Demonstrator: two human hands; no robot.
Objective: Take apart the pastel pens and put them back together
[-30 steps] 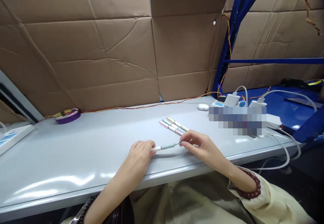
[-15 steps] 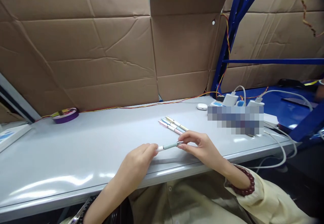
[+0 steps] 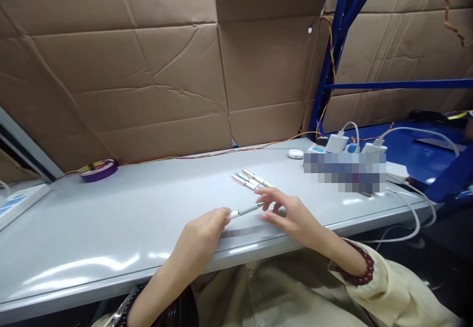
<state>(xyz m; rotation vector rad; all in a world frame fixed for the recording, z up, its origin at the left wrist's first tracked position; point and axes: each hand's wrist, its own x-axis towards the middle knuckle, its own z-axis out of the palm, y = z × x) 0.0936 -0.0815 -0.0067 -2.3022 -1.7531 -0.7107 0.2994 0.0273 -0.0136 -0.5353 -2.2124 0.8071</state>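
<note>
My left hand (image 3: 205,233) pinches the white end of a green-and-white pen (image 3: 244,210), held just above the tabletop near its front edge. The pen's metal tip end points right, toward my right hand (image 3: 286,213). The fingers of that hand are parted around the tip; whether a fingertip still touches it is hard to see. Behind the right fingers lie 3 more pens side by side: a pink one (image 3: 244,182), a blue one (image 3: 248,178) and a cream one (image 3: 256,177). Their near ends are partly hidden by my right hand.
The light grey table (image 3: 148,208) ends in a metal front edge. A purple tape roll (image 3: 99,171) lies at the back left, a white earbud case (image 3: 295,154) at the back right. White chargers (image 3: 336,143) and cables stand on the right beside a blue metal frame (image 3: 328,70).
My right thumb and fingers have spread apart from their pinch on the pen's tip. My left hand keeps its hold, and the pen stays in nearly the same place.
</note>
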